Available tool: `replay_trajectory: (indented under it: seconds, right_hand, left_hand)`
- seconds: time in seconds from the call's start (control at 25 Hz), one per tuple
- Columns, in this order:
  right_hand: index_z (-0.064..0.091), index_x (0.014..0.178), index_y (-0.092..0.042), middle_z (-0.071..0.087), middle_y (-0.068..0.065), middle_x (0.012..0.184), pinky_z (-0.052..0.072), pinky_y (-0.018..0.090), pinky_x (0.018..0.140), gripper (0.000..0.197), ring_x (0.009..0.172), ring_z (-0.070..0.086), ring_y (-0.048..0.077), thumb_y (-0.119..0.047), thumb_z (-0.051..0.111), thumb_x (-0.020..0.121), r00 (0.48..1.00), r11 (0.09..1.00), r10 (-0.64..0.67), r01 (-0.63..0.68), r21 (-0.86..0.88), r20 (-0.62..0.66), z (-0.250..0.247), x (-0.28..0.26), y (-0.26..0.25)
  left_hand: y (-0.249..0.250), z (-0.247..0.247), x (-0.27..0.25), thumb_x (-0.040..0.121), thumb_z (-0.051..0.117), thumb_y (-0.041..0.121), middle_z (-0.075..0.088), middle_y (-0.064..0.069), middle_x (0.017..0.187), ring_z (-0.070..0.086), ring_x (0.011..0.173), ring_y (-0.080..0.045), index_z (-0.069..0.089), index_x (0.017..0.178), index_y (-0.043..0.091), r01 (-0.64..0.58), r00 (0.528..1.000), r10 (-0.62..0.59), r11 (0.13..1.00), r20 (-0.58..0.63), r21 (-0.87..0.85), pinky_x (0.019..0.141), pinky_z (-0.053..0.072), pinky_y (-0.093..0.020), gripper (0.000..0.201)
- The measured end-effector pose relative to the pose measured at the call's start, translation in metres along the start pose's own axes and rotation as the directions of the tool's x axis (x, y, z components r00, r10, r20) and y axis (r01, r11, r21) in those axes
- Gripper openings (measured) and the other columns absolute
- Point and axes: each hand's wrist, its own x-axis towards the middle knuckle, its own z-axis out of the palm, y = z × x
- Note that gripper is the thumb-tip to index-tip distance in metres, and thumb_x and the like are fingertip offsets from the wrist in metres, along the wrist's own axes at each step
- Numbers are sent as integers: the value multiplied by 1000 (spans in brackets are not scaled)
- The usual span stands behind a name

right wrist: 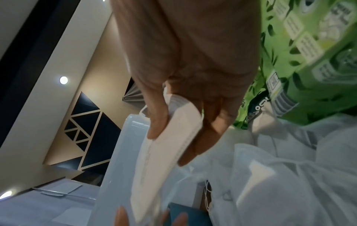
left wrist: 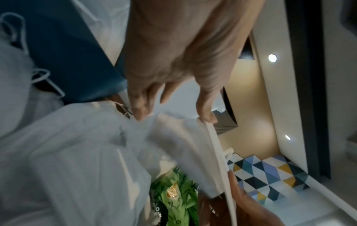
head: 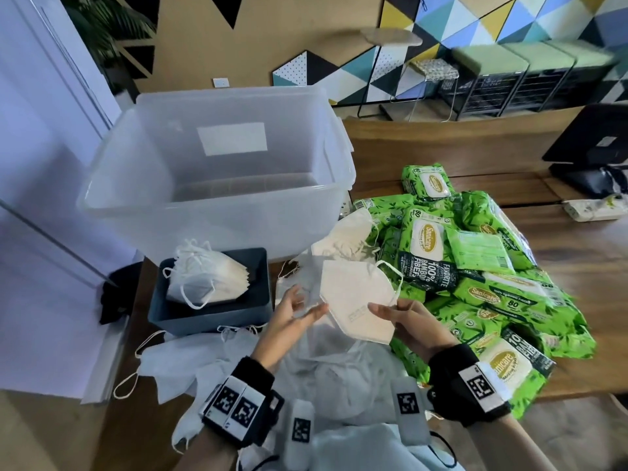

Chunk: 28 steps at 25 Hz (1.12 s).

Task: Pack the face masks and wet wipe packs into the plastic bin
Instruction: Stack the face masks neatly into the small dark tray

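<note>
My right hand (head: 401,317) (right wrist: 173,143) pinches a white folded face mask (head: 356,300) (right wrist: 154,175) by its right side, thumb on top and fingers underneath. My left hand (head: 295,311) (left wrist: 170,97) is spread with straight fingers, its tips touching the mask's (left wrist: 193,145) left edge. The clear plastic bin (head: 217,198) stands behind on the left and looks empty. A stack of masks (head: 204,277) lies in a dark blue tray (head: 210,321). Green wet wipe packs (head: 492,290) (right wrist: 309,61) are heaped on the right.
Loose masks (head: 176,362) and crumpled clear wrappers (head: 339,368) cover the wooden table (head: 577,266) near me. Another mask (head: 346,232) lies between the bin and the wipes. A black monitor (head: 591,141) and a white power strip (head: 594,207) sit at the far right.
</note>
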Motion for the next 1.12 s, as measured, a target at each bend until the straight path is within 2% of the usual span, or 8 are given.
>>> replay_trajectory:
  seconds: [0.2,0.32,0.44,0.68,0.8,0.88,1.0,1.12]
  right_hand:
    - [70,65,-3,74,14,87,55,25,64,18,76,67,24,-19,75,60,990,996,-75,81,43,-121,-8,1,0]
    - [73,81,-3,73,13,97,57,26,66,46,88,69,26,-25,89,44,958,939,-252,277,203,-141,-17,-3,-7]
    - [74,90,-7,69,13,111,56,30,77,51,104,65,26,-17,92,42,924,892,-378,345,293,63,-13,-13,-20]
    - [66,61,-14,67,5,78,54,25,57,40,67,65,21,-36,90,38,876,916,-401,387,106,270,5,-15,-45]
    - [72,69,-18,71,1,86,57,24,69,18,79,68,16,-22,83,55,874,885,-458,432,170,161,7,-4,-42]
    - [74,76,-17,71,3,92,55,25,76,31,82,67,16,-31,88,51,887,886,-450,429,176,103,9,0,-33]
    - [72,81,-5,66,12,69,47,23,54,42,56,56,16,-40,82,61,904,893,-426,427,-143,37,19,-2,-25]
    - [61,56,-7,44,-2,36,25,17,38,30,31,30,10,-26,72,77,939,890,-326,268,-369,-104,19,5,-31]
  left_hand:
    - [-3,-13,5,86,63,6,72,-4,104,64,101,-22,64,110,16,-4,999,-2,981,-35,-196,78,52,-26,26]
    - [6,-32,3,83,69,12,71,-3,107,64,103,-23,64,112,24,-96,995,95,988,-16,-122,82,51,-29,32]
    - [15,-47,3,69,74,35,72,-3,103,68,91,-17,55,122,30,-101,991,109,989,71,-108,71,51,-23,57]
    - [52,-46,4,87,63,7,69,4,90,63,81,-5,67,101,10,-181,952,152,980,266,87,67,46,-13,15]
    - [55,-55,13,85,68,10,71,3,96,63,84,-6,70,101,19,-270,962,264,958,63,98,71,46,-14,19]
    - [44,-61,15,80,70,15,70,1,91,62,81,-10,67,100,19,-239,969,240,971,-61,32,65,47,-12,21]
    - [25,-57,13,86,61,1,66,8,73,59,65,-4,63,102,11,-2,992,12,997,129,-73,52,46,-13,19]
    - [9,-50,16,81,59,6,66,19,65,55,61,9,69,83,19,-21,956,-40,979,290,205,61,39,-11,17]
